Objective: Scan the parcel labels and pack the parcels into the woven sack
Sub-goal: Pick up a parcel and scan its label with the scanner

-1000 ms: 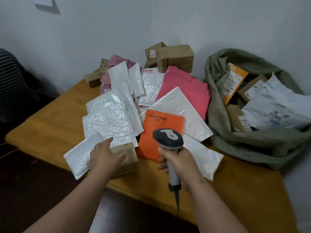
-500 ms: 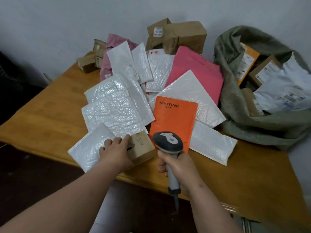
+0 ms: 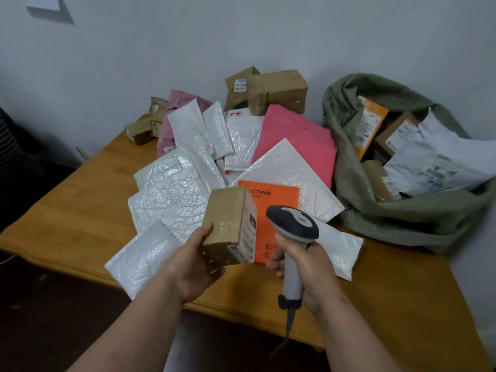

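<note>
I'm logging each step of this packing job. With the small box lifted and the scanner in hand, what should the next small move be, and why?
Probably aim the grey handheld scanner in the right hand at the white label on the small brown cardboard box. The left hand holds the box off the table with its label side turned toward the scanner head, close beside it.

Soft, even, rather dim indoor light fills the scene, with a cool cast on the grey wall [image 3: 241, 36]. A sheet of paper [image 3: 44, 1] high on that wall throws a dark shadow down and to its right. Below the wall, the white bubble mailers [image 3: 171, 194] show mild glare. The picture is slightly soft, and the wide lens bends the wooden table [image 3: 80, 200] at the edges.
</note>
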The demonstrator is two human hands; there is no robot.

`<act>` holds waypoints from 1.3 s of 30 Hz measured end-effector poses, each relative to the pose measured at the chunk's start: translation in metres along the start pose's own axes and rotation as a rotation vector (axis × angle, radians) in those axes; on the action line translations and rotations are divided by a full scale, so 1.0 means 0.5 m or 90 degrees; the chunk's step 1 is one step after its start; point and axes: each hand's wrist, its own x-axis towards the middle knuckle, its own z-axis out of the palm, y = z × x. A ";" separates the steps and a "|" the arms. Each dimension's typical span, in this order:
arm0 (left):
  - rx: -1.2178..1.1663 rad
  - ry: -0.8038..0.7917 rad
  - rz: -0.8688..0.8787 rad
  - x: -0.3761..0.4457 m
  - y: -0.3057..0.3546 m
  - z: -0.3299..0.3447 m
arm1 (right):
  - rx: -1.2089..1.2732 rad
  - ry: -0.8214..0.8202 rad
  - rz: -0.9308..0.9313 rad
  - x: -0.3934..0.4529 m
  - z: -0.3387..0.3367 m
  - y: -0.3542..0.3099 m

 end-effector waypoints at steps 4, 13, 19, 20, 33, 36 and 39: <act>-0.118 -0.079 -0.017 -0.002 -0.017 0.035 | -0.011 -0.057 -0.010 -0.024 -0.035 -0.034; -0.248 -0.124 0.049 -0.014 -0.040 0.102 | 0.078 -0.166 -0.005 -0.081 -0.090 -0.084; -0.311 -0.139 0.096 -0.029 -0.041 0.137 | 0.061 -0.200 -0.023 -0.106 -0.106 -0.106; -0.315 -0.139 0.105 -0.030 -0.041 0.140 | 0.054 -0.209 -0.026 -0.109 -0.108 -0.109; -0.342 -0.154 0.165 -0.036 -0.038 0.149 | 0.016 -0.271 -0.033 -0.139 -0.119 -0.118; -0.338 -0.154 0.169 -0.039 -0.040 0.152 | 0.010 -0.271 -0.032 -0.142 -0.123 -0.117; -0.339 -0.153 0.173 -0.039 -0.042 0.155 | 0.015 -0.269 -0.030 -0.144 -0.128 -0.115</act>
